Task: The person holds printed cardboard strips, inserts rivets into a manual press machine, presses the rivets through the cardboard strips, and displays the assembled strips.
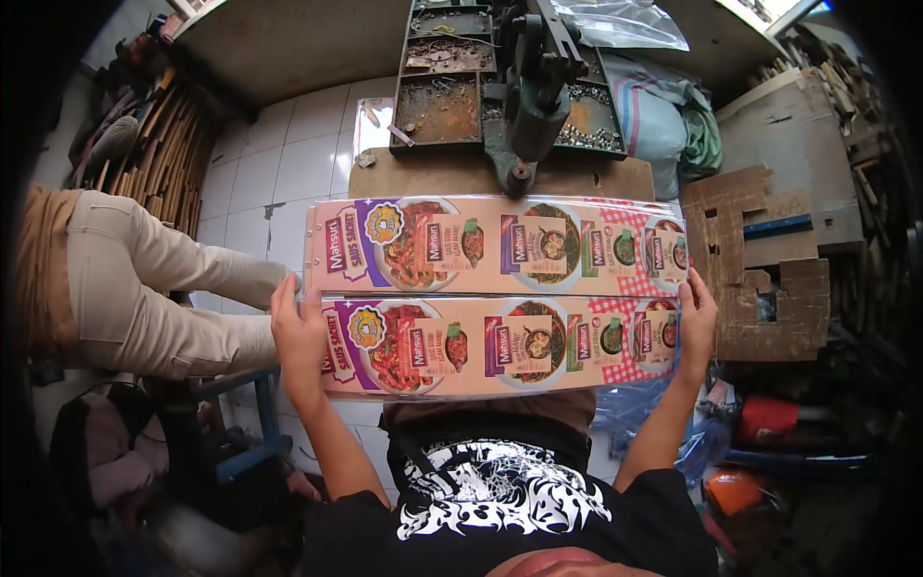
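Two long printed display boards, with "Mahsuri" and "Saus Sachet" and pictures of food, lie side by side in front of me. The far board (481, 250) has its edge beneath the nose of a dark hand press (529, 125); small holes show at its left end. Closer to my body is the near board (461, 356). My left hand (300, 332) is closed around its left end, thumb on top. At the opposite end my right hand (699, 322) grips the right edge, fingers reaching to the seam between both boards. Whether each is a single board or a stack, I cannot tell.
Behind the press stands a compartment tray (437, 106) holding small metal parts. Brown cardboard (404, 178) lies under the far board, and cut cardboard (760, 260) is at the right. A person in light trousers (163, 279) stands at the left; a white sack (649, 115) sits behind.
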